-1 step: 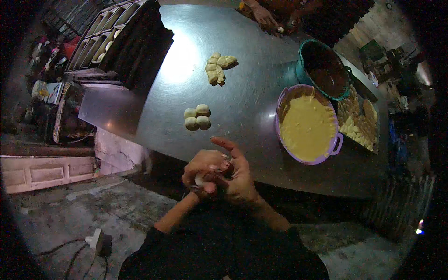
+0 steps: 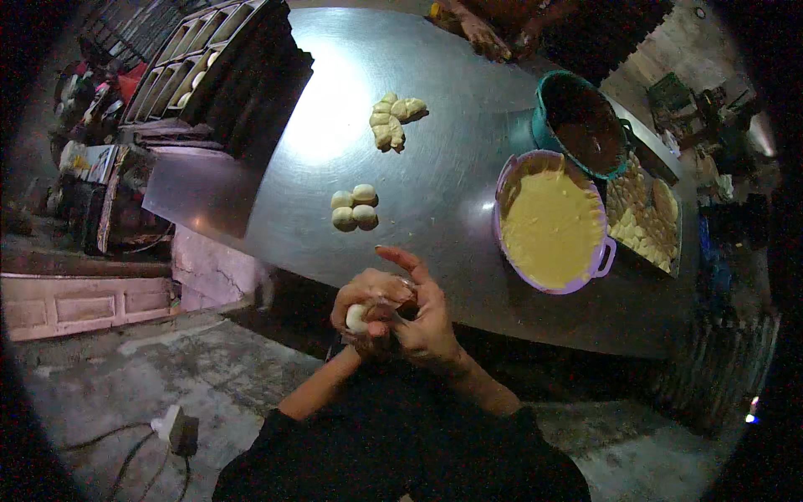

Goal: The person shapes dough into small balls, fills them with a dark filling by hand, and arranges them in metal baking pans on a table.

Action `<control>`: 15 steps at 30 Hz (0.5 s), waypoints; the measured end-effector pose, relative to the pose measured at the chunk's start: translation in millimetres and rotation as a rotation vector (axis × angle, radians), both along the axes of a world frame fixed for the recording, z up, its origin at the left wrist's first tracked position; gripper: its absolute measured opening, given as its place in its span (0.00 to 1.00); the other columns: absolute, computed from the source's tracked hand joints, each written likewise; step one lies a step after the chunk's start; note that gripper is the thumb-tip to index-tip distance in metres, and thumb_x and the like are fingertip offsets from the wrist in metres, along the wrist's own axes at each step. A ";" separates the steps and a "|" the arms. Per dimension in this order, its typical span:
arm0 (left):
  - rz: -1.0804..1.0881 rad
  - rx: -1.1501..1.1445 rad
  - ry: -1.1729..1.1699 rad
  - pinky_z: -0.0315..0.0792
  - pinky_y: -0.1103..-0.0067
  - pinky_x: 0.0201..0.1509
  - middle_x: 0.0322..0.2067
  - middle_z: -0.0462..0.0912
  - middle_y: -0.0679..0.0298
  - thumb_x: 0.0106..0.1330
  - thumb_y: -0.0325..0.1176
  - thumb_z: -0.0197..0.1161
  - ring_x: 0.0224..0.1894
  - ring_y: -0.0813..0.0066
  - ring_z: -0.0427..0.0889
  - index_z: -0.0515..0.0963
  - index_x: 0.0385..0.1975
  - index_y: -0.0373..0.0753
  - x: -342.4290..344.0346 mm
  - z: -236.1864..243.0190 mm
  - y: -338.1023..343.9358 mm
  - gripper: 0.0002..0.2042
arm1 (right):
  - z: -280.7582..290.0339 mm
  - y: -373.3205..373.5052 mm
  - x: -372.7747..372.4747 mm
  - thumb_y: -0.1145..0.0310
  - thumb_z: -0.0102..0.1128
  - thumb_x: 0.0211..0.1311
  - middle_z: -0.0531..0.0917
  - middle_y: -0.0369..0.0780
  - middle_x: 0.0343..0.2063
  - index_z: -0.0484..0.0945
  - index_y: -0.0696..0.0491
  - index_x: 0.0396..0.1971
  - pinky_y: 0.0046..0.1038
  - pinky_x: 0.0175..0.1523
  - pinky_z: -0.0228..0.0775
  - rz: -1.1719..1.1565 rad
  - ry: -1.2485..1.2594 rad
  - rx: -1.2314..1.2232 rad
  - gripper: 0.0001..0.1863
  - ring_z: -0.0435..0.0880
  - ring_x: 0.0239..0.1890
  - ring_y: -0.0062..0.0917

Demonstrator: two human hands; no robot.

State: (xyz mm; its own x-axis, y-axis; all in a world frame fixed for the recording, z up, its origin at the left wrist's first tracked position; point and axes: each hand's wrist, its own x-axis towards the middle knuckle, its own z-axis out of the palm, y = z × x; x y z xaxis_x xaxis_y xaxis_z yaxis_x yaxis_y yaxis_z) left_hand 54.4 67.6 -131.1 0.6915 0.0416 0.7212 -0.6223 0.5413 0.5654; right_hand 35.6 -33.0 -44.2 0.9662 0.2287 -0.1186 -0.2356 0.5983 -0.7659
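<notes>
At the near edge of the metal table, my two hands are pressed together. My left hand [image 2: 372, 289] is closed round a white dough ball [image 2: 356, 318], which bulges out at its thumb side. Against it works my right hand [image 2: 428, 326], its index finger stretched up and left while the thumb reaches in by the dough; its other fingers are hidden. Just beyond my hands sit several smooth dough balls [image 2: 353, 207], set close together on the table. Farther off lies a lumpy cluster of dough pieces [image 2: 387, 125].
Right of my hands stands a purple basin [image 2: 604, 259] of yellow dough or batter. A teal tub [image 2: 544, 125] and a tray of dough pieces [image 2: 636, 234] are beside it. Stacked dark trays [image 2: 251, 92] rise at the far left. Another person's hands [image 2: 493, 38] rest at the far edge.
More of the dough ball now shows out of my left hand. My hands have shifted slightly against each other. The other person's hands have moved a little at the far edge.
</notes>
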 end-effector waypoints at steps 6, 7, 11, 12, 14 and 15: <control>0.261 0.237 0.536 0.71 0.72 0.59 0.57 0.66 0.55 0.57 0.42 0.73 0.55 0.65 0.73 0.53 0.68 0.41 -29.8 -3.3 -3.7 0.43 | -50.8 -29.5 23.7 0.74 0.59 0.64 0.82 0.42 0.42 0.65 0.52 0.58 0.31 0.47 0.78 0.076 -0.015 -0.132 0.23 0.84 0.42 0.30; 0.372 0.371 0.694 0.70 0.72 0.59 0.55 0.68 0.56 0.60 0.37 0.70 0.54 0.66 0.73 0.55 0.67 0.41 -30.9 -11.8 2.2 0.38 | -63.3 -32.5 47.0 0.74 0.56 0.66 0.82 0.44 0.41 0.68 0.53 0.54 0.31 0.45 0.79 -0.007 -0.179 -0.451 0.18 0.85 0.41 0.33; 0.483 0.489 0.992 0.72 0.74 0.56 0.50 0.71 0.58 0.67 0.27 0.59 0.51 0.70 0.74 0.62 0.64 0.39 -23.5 -17.8 35.3 0.25 | -158.4 -44.1 130.8 0.72 0.52 0.62 0.80 0.52 0.44 0.72 0.53 0.47 0.38 0.42 0.77 0.105 -0.763 -1.456 0.13 0.82 0.40 0.45; 0.444 0.450 1.003 0.73 0.74 0.55 0.48 0.72 0.58 0.68 0.27 0.58 0.50 0.71 0.75 0.63 0.63 0.38 -16.9 -13.1 33.0 0.23 | -183.9 -55.6 139.6 0.72 0.50 0.61 0.80 0.53 0.42 0.73 0.52 0.45 0.42 0.41 0.77 0.132 -0.940 -1.620 0.12 0.81 0.40 0.48; 0.421 0.379 1.041 0.74 0.76 0.53 0.46 0.73 0.59 0.69 0.27 0.56 0.47 0.73 0.76 0.66 0.61 0.37 -7.3 -1.8 38.4 0.20 | -226.9 -60.1 126.1 0.74 0.50 0.57 0.80 0.52 0.42 0.73 0.52 0.48 0.45 0.47 0.76 0.216 -1.187 -1.582 0.17 0.80 0.45 0.48; 0.426 0.386 0.995 0.75 0.77 0.51 0.45 0.73 0.60 0.69 0.27 0.56 0.44 0.75 0.77 0.66 0.59 0.36 -1.1 -1.2 43.2 0.19 | -232.8 -66.3 102.9 0.75 0.49 0.57 0.80 0.52 0.41 0.73 0.53 0.49 0.45 0.48 0.75 0.269 -1.268 -1.561 0.18 0.80 0.45 0.48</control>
State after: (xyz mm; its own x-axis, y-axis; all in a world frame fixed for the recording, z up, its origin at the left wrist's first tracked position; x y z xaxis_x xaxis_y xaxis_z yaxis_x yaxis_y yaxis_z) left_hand 53.3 110.8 -132.3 0.9450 0.3037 -0.1212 0.1020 0.0783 0.9917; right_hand 138.5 -99.3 -277.0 0.6128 0.7449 0.2640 0.7888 -0.5559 -0.2622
